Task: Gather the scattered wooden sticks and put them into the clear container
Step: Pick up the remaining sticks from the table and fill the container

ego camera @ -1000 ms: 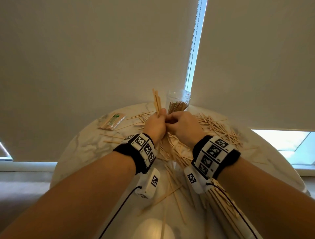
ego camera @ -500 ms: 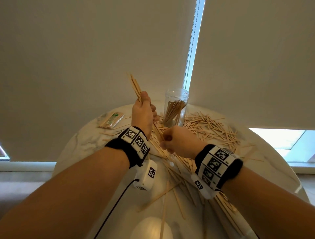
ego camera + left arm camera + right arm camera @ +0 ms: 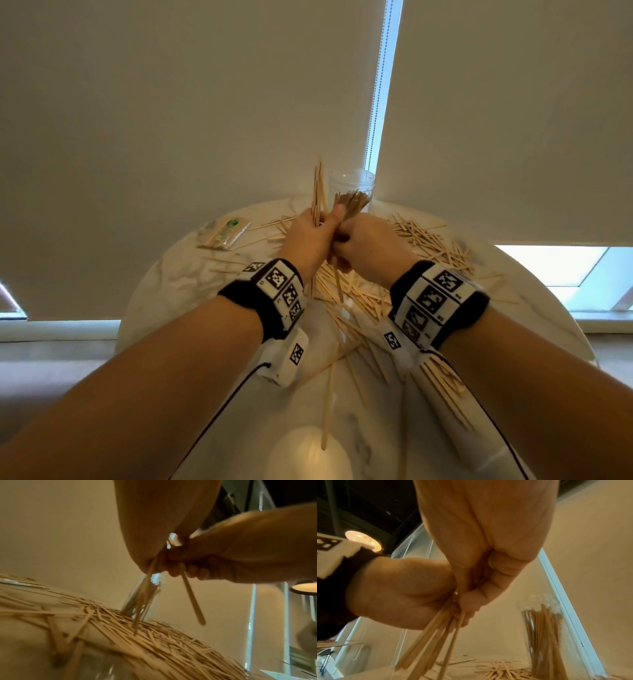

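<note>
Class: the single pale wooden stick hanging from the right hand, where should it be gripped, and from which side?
Probably at its upper part, just below the right hand, coming from the left hand's side. The pale wooden stick hangs almost upright with its lower end free, so a pinch near the top controls it best.

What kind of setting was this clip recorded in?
Probably a room indoors, home or office, beside a window: a round marble-look table stands against drawn roller blinds with a bead chain, daylight shows at their edges, and a ceiling lamp is lit.
</note>
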{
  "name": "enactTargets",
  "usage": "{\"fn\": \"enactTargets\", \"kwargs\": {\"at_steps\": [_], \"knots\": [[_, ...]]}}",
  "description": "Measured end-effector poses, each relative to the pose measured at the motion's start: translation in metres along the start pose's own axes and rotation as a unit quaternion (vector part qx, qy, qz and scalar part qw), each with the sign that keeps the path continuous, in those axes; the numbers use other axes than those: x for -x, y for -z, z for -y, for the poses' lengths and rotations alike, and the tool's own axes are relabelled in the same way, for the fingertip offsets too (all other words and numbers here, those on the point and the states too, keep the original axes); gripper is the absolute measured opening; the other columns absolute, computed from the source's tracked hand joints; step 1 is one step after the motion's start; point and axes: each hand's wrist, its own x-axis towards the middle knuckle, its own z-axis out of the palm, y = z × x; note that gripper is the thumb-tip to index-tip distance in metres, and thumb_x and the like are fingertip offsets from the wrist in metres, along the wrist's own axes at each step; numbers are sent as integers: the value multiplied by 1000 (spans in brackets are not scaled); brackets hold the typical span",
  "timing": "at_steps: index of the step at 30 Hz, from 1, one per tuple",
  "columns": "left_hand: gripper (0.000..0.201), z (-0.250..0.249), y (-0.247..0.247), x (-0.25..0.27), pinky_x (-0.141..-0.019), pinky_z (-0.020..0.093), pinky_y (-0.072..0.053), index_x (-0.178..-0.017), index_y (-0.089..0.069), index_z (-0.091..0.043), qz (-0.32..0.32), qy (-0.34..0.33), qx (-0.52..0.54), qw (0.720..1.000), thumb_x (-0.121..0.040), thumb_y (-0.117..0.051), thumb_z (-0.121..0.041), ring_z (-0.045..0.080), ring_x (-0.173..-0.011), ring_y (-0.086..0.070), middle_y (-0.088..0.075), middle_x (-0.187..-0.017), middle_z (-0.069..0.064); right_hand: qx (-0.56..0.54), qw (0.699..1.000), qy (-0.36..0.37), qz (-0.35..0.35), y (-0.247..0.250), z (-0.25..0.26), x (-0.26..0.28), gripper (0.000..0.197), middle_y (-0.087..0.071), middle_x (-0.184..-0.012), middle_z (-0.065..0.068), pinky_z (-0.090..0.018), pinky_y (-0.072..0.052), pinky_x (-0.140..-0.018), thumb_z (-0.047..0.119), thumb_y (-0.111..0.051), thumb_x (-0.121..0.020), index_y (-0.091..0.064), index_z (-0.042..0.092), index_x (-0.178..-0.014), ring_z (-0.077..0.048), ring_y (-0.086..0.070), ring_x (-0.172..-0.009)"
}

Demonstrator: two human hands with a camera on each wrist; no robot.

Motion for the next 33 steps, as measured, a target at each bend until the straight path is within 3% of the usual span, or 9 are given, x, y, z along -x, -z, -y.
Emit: {"fn": "enactTargets", "kwargs": {"at_steps": [6,9,11,14,19,21,24,29,33], "knots": [[31,-4,-6,18,-73,44,-51,-85,-52,-24,-42,20,-10,999,-106,-37,-42,19,-67,-54,-56,-75,0,16,999,-23,27,14,-5,39,23,-74,-75,4,-27,-61,-70,35,-62,-98,-74,20,-87,-10,-71,-66],[30,-7,-2,29,-78,41,-53,-95,-55,-21,-10,36,-47,998,-106,-36,-43,19,-72,-61,-56,-78,-2,89,990,-86,61,28,-19,68,34,-74,-82,-2,-36,-60,-78,44,-67,-93,-75,12,-92,-16,-71,-77],[28,-12,-1,38,-72,42,-56,-100,-54,-18,29,77,-20,996,-107,-39,-41,18,-61,-59,-52,-74,1,166,974,-128,86,32,-30,89,47,-70,-79,-4,-33,-54,-69,56,-67,-88,-71,8,-85,-19,-66,-76],[30,-14,-1,54,-52,31,-44,-86,-52,-17,67,79,-115,988,-106,-43,-37,17,-52,-42,-46,-70,3,251,938,-183,154,28,-47,122,68,-61,-70,-4,-30,-44,-59,76,-60,-78,-60,9,-74,-16,-56,-64],[36,-8,6,86,-51,26,-40,-83,-55,-10,157,68,-369,914,-95,-64,-43,19,-52,-47,-53,-66,4,304,905,-205,217,11,-58,154,90,-66,-95,-9,-34,-53,-85,87,-54,-69,-66,3,-100,-22,-60,-91],[45,-2,3,97,-52,27,-40,-81,-57,-10,201,76,-477,852,-88,-69,-53,17,-55,-50,-54,-66,3,298,910,-202,206,7,-55,154,84,-65,-105,-11,-37,-53,-93,79,-59,-76,-66,2,-107,-26,-60,-103],[58,11,-4,110,-64,27,-45,-103,-63,-7,238,94,-569,781,-84,-69,-61,18,-75,-57,-59,-83,2,247,933,-190,180,6,-53,147,56,-71,-98,-7,-33,-57,-83,55,-70,-85,-70,4,-107,-23,-66,-93],[53,12,-10,115,-72,29,-44,-108,-65,0,240,73,-599,760,-94,-62,-51,26,-100,-65,-62,-95,9,250,935,-166,187,4,-47,138,38,-67,-97,-8,-29,-50,-68,40,-75,-87,-66,7,-103,-22,-60,-86],[32,12,-18,109,-68,28,-43,-107,-64,-3,231,59,-598,765,-95,-64,-33,22,-86,-58,-60,-94,6,275,935,-145,173,4,-44,137,47,-61,-82,-3,-30,-48,-67,49,-70,-88,-67,5,-103,-22,-59,-81]]}}
